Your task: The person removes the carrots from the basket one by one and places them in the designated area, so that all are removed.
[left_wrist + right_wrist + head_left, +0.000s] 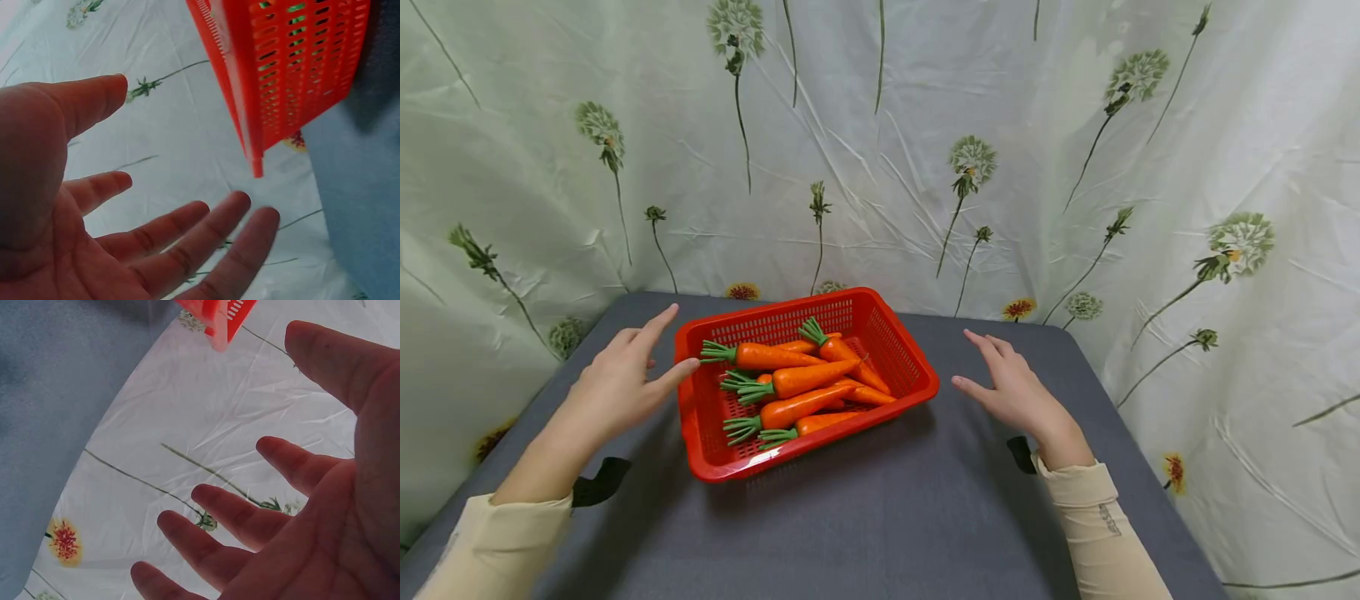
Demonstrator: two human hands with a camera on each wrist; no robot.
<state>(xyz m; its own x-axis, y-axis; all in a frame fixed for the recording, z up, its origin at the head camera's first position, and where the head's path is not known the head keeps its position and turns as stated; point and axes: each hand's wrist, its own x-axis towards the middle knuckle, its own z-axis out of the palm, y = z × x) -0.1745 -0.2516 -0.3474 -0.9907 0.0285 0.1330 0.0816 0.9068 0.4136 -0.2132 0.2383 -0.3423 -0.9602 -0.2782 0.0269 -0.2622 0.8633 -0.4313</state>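
A red plastic basket (895,358) with slotted walls sits on the table, turned at a slant. Inside it lie several orange carrots (797,408) with green stem ends, heaped mostly toward the left. My left hand (617,387) hovers at the basket's left end, fingers spread and holding nothing. In the left wrist view the palm and fingers (181,256) are apart from the basket wall (300,69). To the right of the basket, my right hand (1018,392) is held in the air with fingers extended. A gap separates its fingers (200,544) from the basket corner (219,328).
The basket stands on a dark grey table (880,525) near its back edge. Behind and at both sides hangs a pale curtain (880,167) printed with dandelions. Black straps (601,482) show at both wrists, below the beige sleeves (505,542).
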